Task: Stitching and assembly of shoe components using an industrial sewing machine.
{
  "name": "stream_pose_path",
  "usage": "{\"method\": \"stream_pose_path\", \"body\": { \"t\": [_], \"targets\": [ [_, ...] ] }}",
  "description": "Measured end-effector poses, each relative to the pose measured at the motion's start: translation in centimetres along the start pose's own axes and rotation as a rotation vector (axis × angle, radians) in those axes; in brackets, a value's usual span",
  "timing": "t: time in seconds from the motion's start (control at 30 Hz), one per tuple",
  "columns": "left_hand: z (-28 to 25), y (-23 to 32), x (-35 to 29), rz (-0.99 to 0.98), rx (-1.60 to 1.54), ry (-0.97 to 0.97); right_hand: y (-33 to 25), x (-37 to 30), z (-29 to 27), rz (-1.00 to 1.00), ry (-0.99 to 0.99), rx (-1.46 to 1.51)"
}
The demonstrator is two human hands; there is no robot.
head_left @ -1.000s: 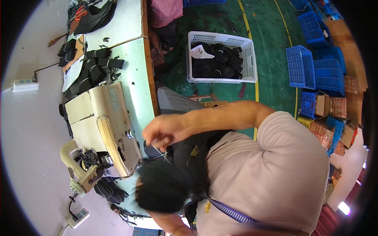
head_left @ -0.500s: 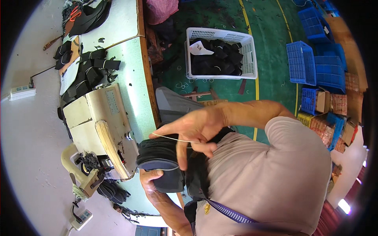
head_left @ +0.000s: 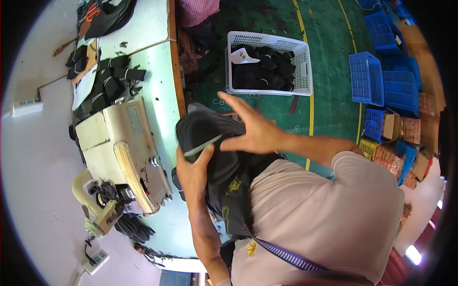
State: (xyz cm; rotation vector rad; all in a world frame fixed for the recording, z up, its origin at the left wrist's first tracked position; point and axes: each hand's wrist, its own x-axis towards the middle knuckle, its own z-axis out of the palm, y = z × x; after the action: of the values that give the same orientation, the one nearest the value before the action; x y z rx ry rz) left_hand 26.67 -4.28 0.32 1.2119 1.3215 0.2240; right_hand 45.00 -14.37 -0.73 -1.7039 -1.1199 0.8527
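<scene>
A thick stack of dark fabric pieces (head_left: pixel 205 123) is held in front of my torso, beside the worktable's edge. A pale elastic band (head_left: pixel 202 145) lies across the stack. My left hand (head_left: pixel 193 171) grips the near side of it, the thumb by the band and the other fingers partly hidden. With thumb and fingers spread, my right hand (head_left: pixel 253 131) is beside the stack. Its thumb is close to the band, and whether it touches the stack I cannot tell. The black apron (head_left: pixel 234 209) covers my lap below.
A cream sewing machine (head_left: pixel 119 148) stands on the pale worktable (head_left: pixel 160 95). Banded black bundles (head_left: pixel 112 81) and orange-handled scissors (head_left: pixel 92 13) lie at its upper end. A white crate (head_left: pixel 307 71) with black pieces is on the green floor, blue crates (head_left: pixel 366 78) beyond.
My right hand has released the stretched band, which now lies across the stack, and its fingers have spread. The stack has turned and moved up in the view, with my left hand following.
</scene>
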Motion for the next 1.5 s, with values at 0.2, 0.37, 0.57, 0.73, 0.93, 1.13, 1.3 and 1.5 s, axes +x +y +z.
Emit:
{"method": "stream_pose_path", "body": {
  "t": [0.2,0.37,0.57,0.73,0.93,1.13,1.3,1.5],
  "targets": [
    [3.9,-0.3,0.4,0.469,0.325,-0.195,8.0,0.0,-1.7,0.936,0.233,1.323],
    [0.2,-2.4,-1.5,0.152,0.141,-0.251,16.0,2.5,-6.9,0.626,0.394,1.338],
    [-5.5,-11.0,-6.0,0.07,0.018,0.263,14.9,2.8,-0.1,0.848,0.147,0.67],
    [-9.3,-18.1,-8.5,-0.148,0.02,0.646,7.0,2.9,9.7,0.448,-0.556,0.265],
    [-11.7,-23.5,-10.7,-0.203,-0.016,0.79,5.8,1.1,16.8,0.143,-0.862,-0.191],
    [-18.3,-26.8,-11.7,-0.184,-0.315,0.895,2.9,0.2,21.0,0.526,-0.793,-0.058],
    [-27.8,-28.3,-11.5,-0.049,-0.439,1.059,1.4,-0.9,23.2,0.657,-0.664,0.147],
    [-36.6,-27.8,-10.4,0.027,-0.539,1.145,2.4,-0.9,23.8,0.662,-0.612,0.208]
  ]
}}
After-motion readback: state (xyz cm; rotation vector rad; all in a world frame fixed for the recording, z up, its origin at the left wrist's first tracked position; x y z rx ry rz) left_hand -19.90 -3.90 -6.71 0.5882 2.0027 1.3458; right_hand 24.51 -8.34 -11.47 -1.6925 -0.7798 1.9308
